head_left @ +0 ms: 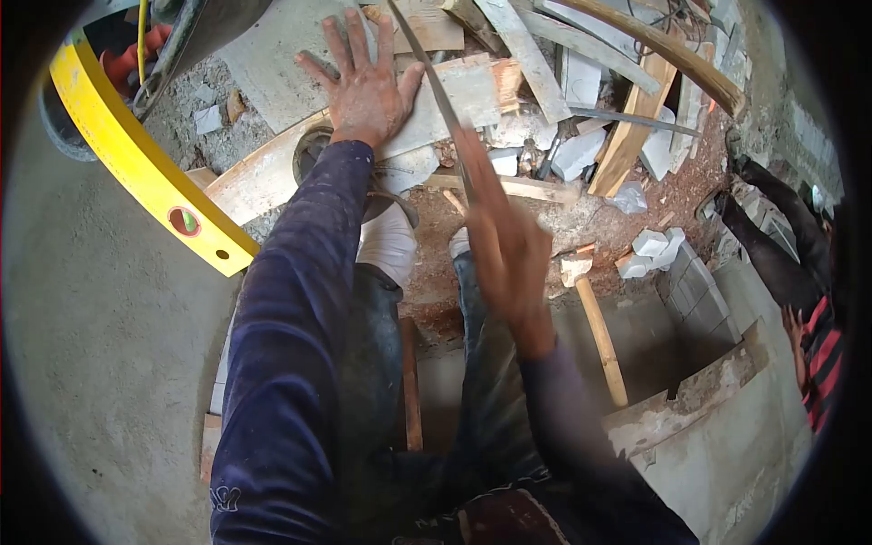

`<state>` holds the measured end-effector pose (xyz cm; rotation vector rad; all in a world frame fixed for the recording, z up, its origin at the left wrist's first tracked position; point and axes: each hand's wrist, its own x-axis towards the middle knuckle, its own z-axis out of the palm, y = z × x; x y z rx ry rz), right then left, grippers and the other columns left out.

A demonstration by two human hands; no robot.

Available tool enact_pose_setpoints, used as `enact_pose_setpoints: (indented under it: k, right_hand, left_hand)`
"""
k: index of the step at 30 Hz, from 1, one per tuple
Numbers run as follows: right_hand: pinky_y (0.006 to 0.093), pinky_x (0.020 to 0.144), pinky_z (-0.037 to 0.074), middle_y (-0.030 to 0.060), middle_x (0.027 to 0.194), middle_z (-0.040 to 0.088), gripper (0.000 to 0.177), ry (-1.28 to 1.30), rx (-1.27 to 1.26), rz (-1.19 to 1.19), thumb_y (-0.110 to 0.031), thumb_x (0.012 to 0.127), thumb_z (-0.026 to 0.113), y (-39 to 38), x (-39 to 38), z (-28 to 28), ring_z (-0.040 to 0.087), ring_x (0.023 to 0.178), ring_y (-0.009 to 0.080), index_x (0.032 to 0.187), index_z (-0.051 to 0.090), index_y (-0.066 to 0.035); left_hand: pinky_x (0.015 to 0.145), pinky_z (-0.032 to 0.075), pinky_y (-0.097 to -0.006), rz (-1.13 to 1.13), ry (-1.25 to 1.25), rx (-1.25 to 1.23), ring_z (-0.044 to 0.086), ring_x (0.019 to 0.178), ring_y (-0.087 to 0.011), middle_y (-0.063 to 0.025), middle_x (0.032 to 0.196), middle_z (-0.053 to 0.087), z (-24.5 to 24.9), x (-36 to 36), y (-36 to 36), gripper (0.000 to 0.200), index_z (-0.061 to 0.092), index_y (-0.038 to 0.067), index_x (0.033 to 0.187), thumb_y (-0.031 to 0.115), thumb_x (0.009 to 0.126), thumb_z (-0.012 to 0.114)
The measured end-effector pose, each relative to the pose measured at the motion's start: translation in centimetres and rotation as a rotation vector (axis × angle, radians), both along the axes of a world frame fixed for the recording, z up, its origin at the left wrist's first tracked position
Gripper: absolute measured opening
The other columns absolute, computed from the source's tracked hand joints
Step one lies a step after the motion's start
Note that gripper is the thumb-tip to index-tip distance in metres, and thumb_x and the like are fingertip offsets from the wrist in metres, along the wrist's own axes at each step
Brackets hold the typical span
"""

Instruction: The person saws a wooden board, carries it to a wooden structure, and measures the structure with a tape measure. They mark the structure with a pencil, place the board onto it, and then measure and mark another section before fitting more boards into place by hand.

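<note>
My left hand point(366, 95) lies flat with fingers spread on a pale wooden board point(463, 91) near the top centre. Right of it, my right hand point(509, 245) is closed round the handle of a long-bladed saw-like tool point(431, 82), and motion blurs the hand. The tool's narrow blade runs up past my left thumb to the top edge of the view, where its tip is out of sight. Just beyond my left wrist, a dark round object point(313, 153) is partly hidden by the sleeve.
A yellow level point(136, 168) stands at the left. Wood scraps point(636, 127) and broken blocks point(651, 250) lie at the upper right. A hammer point(599, 336) with a wooden handle rests right of my legs. Another person in a striped shirt point(820, 354) is at the right edge.
</note>
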<state>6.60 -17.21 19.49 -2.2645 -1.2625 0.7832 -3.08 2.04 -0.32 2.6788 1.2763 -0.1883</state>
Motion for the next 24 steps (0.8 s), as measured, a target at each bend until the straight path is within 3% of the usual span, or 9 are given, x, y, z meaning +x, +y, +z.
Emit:
enact_pose_setpoints:
  k: [1, 5, 8, 10, 13, 19, 21, 22, 24]
  right_hand:
    - [0.0391, 0.05, 0.039, 0.0148, 0.093, 0.061, 0.027, -0.307, 0.145, 0.254, -0.014, 0.085, 0.067, -2.5, -0.3, 1.8, 0.059, 0.067, 0.0291, 0.11, 0.063, -0.003]
    - [0.0365, 0.049, 0.04, 0.0143, 0.083, 0.062, 0.04, 0.308, -0.411, -0.112, -0.027, 0.09, 0.061, -8.1, -0.4, 12.7, 0.051, 0.053, 0.0242, 0.116, 0.063, 0.004]
    - [0.0347, 0.046, 0.039, 0.0135, 0.08, 0.063, 0.027, -0.047, -0.15, 0.127, -0.022, 0.091, 0.06, -7.9, -0.7, 6.7, 0.05, 0.051, 0.0249, 0.103, 0.066, 0.002]
    - [0.0362, 0.047, 0.04, 0.015, 0.076, 0.059, 0.017, 0.056, 0.027, 0.016, -0.017, 0.09, 0.062, -3.0, -0.6, 0.2, 0.051, 0.051, 0.0278, 0.09, 0.062, 0.001]
    - [0.0391, 0.048, 0.041, 0.0169, 0.074, 0.056, 0.015, 0.419, -0.192, -0.336, -0.012, 0.088, 0.063, -0.4, -0.5, 0.0, 0.052, 0.052, 0.0314, 0.08, 0.056, 0.0]
    - [0.0412, 0.05, 0.043, 0.0208, 0.081, 0.06, 0.037, 0.335, -0.204, -0.187, -0.015, 0.087, 0.062, 0.5, -0.7, 1.4, 0.055, 0.056, 0.0323, 0.119, 0.058, 0.003]
    - [0.0355, 0.052, 0.04, 0.016, 0.065, 0.054, 0.022, 0.32, -0.023, -0.207, -0.015, 0.088, 0.065, 3.0, -0.9, 1.1, 0.05, 0.054, 0.0228, 0.082, 0.058, 0.004]
    - [0.0355, 0.052, 0.04, 0.016, 0.065, 0.054, 0.022, 0.323, -0.033, -0.193, -0.015, 0.088, 0.065, 4.6, -0.6, 1.2, 0.05, 0.054, 0.0228, 0.082, 0.058, 0.004]
    - [0.0415, 0.053, 0.044, 0.0168, 0.086, 0.061, 0.063, 0.338, -0.328, -0.118, -0.012, 0.086, 0.059, 6.8, -0.1, 2.3, 0.058, 0.064, 0.0317, 0.145, 0.039, -0.005]
  left_hand:
    - [0.104, -0.013, -0.0746, -0.001, -0.01, 0.009, -0.016, 0.146, -0.0423, -0.0199, 0.161, -0.005, 0.1, 0.5, 0.4, 0.078, 0.011, 0.017, 0.156, 0.063, 0.097, 0.028]
    - [0.103, -0.013, -0.0751, -0.002, 0.022, -0.047, -0.017, 0.146, -0.0423, -0.0195, 0.161, -0.007, 0.5, 0.0, -0.2, 0.078, 0.011, 0.017, 0.156, 0.063, 0.097, 0.028]
    - [0.104, -0.013, -0.075, 0.0, 0.012, -0.054, -0.017, 0.146, -0.0419, -0.0192, 0.161, -0.009, 0.6, 0.2, -0.2, 0.077, 0.011, 0.017, 0.156, 0.063, 0.097, 0.028]
    - [0.104, -0.013, -0.0748, 0.005, 0.041, -0.054, -0.018, 0.146, -0.0416, -0.0191, 0.161, -0.01, 0.5, 0.1, -0.5, 0.077, 0.012, 0.017, 0.156, 0.063, 0.097, 0.028]
    - [0.104, -0.012, -0.0748, 0.014, 0.019, -0.038, -0.018, 0.146, -0.0419, -0.0193, 0.161, -0.009, 0.8, 0.0, -0.5, 0.077, 0.012, 0.017, 0.156, 0.062, 0.097, 0.029]
    - [0.103, -0.012, -0.0758, 0.014, -0.034, -0.021, -0.016, 0.146, -0.0423, -0.0183, 0.161, -0.006, 0.9, 0.5, -0.2, 0.075, 0.015, 0.016, 0.156, 0.06, 0.097, 0.03]
    - [0.104, -0.011, -0.0758, 0.02, -0.035, -0.033, -0.016, 0.146, -0.042, -0.017, 0.162, -0.004, 0.5, 0.5, -0.2, 0.075, 0.015, 0.017, 0.156, 0.06, 0.097, 0.031]
    - [0.104, -0.011, -0.0759, 0.034, -0.035, -0.03, -0.015, 0.146, -0.0417, -0.0157, 0.162, -0.003, 0.4, 0.4, -0.1, 0.075, 0.016, 0.018, 0.156, 0.061, 0.096, 0.031]
    - [0.104, -0.011, -0.0755, 0.059, -0.064, -0.045, -0.014, 0.147, -0.0413, -0.0146, 0.162, -0.002, 1.1, 0.1, -0.5, 0.075, 0.016, 0.019, 0.156, 0.061, 0.096, 0.032]
